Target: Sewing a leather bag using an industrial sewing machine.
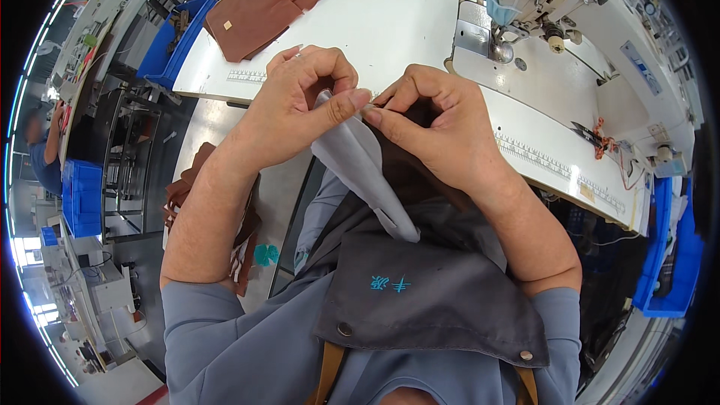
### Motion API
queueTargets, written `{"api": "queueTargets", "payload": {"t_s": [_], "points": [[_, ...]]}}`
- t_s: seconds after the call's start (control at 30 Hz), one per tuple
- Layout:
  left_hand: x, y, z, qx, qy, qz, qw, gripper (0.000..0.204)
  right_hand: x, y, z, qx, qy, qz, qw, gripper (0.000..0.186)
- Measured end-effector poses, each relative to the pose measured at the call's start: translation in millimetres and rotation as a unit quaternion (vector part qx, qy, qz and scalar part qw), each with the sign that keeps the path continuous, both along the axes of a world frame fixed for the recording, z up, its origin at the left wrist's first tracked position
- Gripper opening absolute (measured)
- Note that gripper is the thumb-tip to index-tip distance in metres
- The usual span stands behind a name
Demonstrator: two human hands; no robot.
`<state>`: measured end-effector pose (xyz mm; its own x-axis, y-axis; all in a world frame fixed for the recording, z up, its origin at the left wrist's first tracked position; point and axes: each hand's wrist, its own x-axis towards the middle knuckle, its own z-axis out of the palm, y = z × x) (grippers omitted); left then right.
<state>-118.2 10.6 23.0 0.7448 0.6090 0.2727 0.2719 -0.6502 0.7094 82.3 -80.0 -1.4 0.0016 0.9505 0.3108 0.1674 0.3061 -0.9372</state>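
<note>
Above the front edge of the sewing table, my two hands meet with their fingertips almost touching. My left hand (309, 101) is closed, pinching the top of a light grey fabric piece (356, 161) that hangs down toward my lap. Thumb and forefinger of my right hand (442, 124) press together on the edge of a dark brown fabric piece (405, 154), which drapes beside and behind the grey one. Whether the two pieces are joined at the fingertips is too small to tell. A dark grey apron (435, 292) covers my front.
On the white table (382, 7) stand a sewing machine (540, 0) at right and brown bag pieces (259, 11) at far left. Thread snips (589, 133) lie near the right edge. Blue bins (169, 49) flank the table. Brown pieces (199, 180) hang lower left. A person (45, 142) sits far left.
</note>
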Motion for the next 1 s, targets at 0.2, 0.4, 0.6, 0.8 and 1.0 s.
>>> {"api": "queueTargets", "payload": {"t_s": [0.2,0.4,0.6,0.8,1.0], "points": [[8,-1,0,0.017,-0.019,-0.033,0.999,0.020,14,0,11,0.038,-0.096,-0.024,0.994,0.019],[14,-8,-10,-0.105,-0.039,0.024,0.993,0.010,0,2,2,-0.064,0.054,0.030,0.996,0.021],[11,-19,-8,-0.174,-0.040,0.123,0.976,0.013,-9,5,-16,-0.081,0.113,0.029,0.990,0.020],[-5,-14,-11,-0.079,-0.045,0.142,0.986,0.015,-1,7,-3,0.016,-0.019,-0.005,1.000,0.018],[-4,-15,-16,-0.178,-0.077,0.083,0.978,0.014,19,-1,19,0.069,-0.177,0.014,0.982,0.016]]}}
